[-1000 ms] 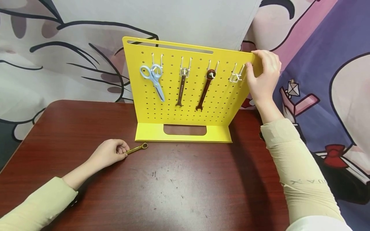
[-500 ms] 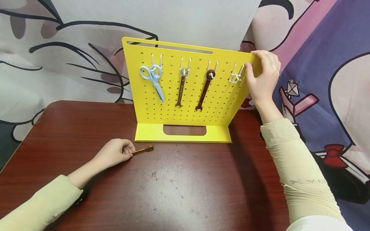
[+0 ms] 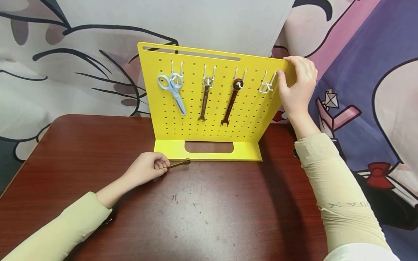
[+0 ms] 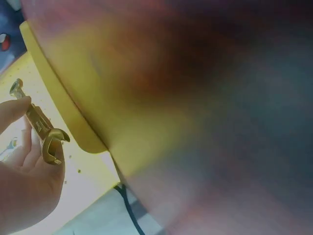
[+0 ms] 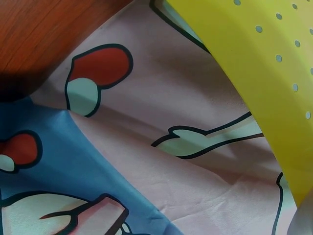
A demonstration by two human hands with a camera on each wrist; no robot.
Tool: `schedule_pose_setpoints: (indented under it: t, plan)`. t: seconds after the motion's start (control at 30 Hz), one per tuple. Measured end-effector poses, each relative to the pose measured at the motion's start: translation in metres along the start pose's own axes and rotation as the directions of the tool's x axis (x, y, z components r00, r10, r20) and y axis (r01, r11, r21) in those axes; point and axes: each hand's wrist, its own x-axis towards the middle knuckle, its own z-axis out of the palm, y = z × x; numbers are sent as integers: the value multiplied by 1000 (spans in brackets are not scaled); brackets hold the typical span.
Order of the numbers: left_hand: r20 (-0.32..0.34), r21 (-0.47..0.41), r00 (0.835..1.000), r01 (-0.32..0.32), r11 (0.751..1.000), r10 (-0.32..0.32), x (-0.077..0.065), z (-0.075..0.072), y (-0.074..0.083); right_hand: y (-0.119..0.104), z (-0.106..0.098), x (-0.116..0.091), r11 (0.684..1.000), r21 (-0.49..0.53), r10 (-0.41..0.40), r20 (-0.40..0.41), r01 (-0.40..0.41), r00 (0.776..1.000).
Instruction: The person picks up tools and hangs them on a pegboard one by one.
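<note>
My left hand (image 3: 147, 168) pinches a small gold combination wrench (image 3: 179, 164) just in front of the pegboard's foot. In the left wrist view the wrench (image 4: 39, 120) lies between thumb and fingers, its open jaw end toward the palm side. My right hand (image 3: 299, 85) grips the upper right edge of the yellow pegboard (image 3: 196, 123). On the board's hooks hang light blue scissors (image 3: 174, 90), a dark combination wrench (image 3: 204, 101) and a longer reddish-brown one (image 3: 231, 105). At the right a white hook (image 3: 266, 87) bears nothing, close to my right thumb.
The board stands on a dark red wooden table (image 3: 209, 217), near its back edge. Behind and to the right hangs a cartoon-printed cloth (image 3: 98, 72). In the right wrist view the board's edge (image 5: 249, 83) borders the cloth (image 5: 161, 122).
My left hand has moved right along the table with the gold wrench, toward the pegboard's base. The right hand keeps its hold on the board's edge.
</note>
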Motion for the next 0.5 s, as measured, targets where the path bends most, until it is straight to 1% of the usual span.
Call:
schedule_pose_setpoints:
  t: [0.27, 0.5]
  plan:
    - [-42, -128, 999, -26, 991, 21, 18, 15, 16, -1, 0, 0, 1000, 5, -3, -1, 3, 1000]
    - [-92, -164, 995, -57, 985, 42, 30, 26, 33, 0, -1, 0, 1000, 3, -2, 4, 2, 1000]
